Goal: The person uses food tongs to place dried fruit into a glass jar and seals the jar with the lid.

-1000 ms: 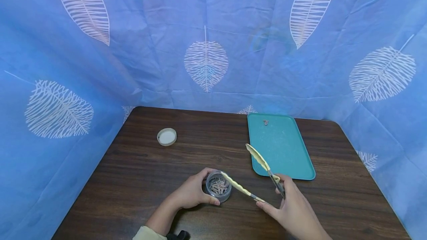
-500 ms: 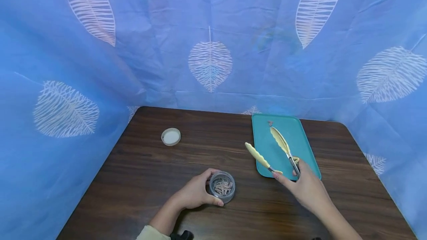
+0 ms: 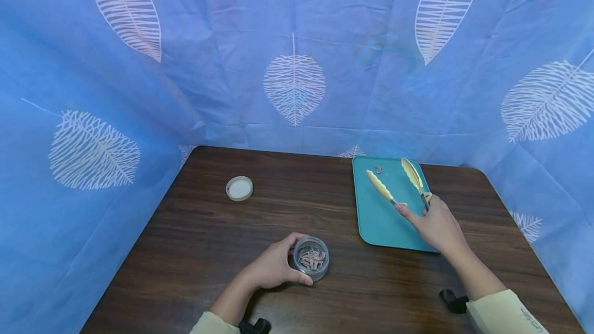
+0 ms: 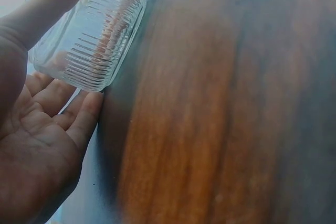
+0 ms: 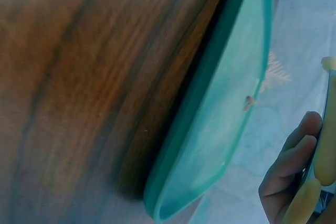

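Right hand gripping tongs, arms spread, tips pointing away over tray; left hand clasping upright jar

tabletop: dark brown woodgrain | tray: teal | tongs: pale yellow tips, metal arms | jar: clear, ribbed | lid: white | backdrop: blue, white leaf prints

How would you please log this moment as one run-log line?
left hand: grips jar | right hand: holds open tongs over tray | small piece on tray
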`<state>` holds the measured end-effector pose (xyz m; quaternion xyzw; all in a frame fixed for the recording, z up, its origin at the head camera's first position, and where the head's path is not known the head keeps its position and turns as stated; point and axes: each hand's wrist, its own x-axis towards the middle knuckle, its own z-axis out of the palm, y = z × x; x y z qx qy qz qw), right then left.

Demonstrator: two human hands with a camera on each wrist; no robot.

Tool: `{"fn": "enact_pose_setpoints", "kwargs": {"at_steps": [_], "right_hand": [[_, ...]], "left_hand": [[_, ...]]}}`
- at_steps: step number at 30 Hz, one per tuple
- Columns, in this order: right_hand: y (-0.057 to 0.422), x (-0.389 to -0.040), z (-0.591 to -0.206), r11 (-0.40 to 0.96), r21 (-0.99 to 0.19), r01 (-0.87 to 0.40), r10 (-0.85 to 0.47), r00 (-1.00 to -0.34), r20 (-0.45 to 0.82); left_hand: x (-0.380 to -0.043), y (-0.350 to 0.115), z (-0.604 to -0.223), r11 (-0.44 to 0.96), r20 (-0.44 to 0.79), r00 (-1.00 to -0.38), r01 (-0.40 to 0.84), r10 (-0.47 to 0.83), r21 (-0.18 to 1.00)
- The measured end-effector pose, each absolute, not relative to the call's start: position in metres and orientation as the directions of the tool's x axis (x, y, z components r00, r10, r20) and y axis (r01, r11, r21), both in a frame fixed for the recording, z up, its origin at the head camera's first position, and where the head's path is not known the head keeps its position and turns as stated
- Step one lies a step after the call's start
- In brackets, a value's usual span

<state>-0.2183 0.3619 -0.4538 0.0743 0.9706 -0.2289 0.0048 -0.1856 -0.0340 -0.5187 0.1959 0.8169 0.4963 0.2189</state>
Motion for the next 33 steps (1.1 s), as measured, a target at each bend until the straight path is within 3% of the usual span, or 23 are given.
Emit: {"fn": "enact_pose_setpoints", "kwargs": {"at_steps": [16,33], "right_hand": [[0.368,-0.272,-0.477,0.9,-0.38,0.212,0.162,-0.974,-0.16],[0.371,-0.287,-0.488,0.932,-0.315,0.181,0.135,-0.977,-0.163]], "left_hand": [[-0.187,-0.035,-0.518,0.425,-0.182,-0.818,0.083,0.546,0.902],[-0.185,-0.035,-0.517,0.426,-0.16,-0.826,0.105,0.54,0.899]]}}
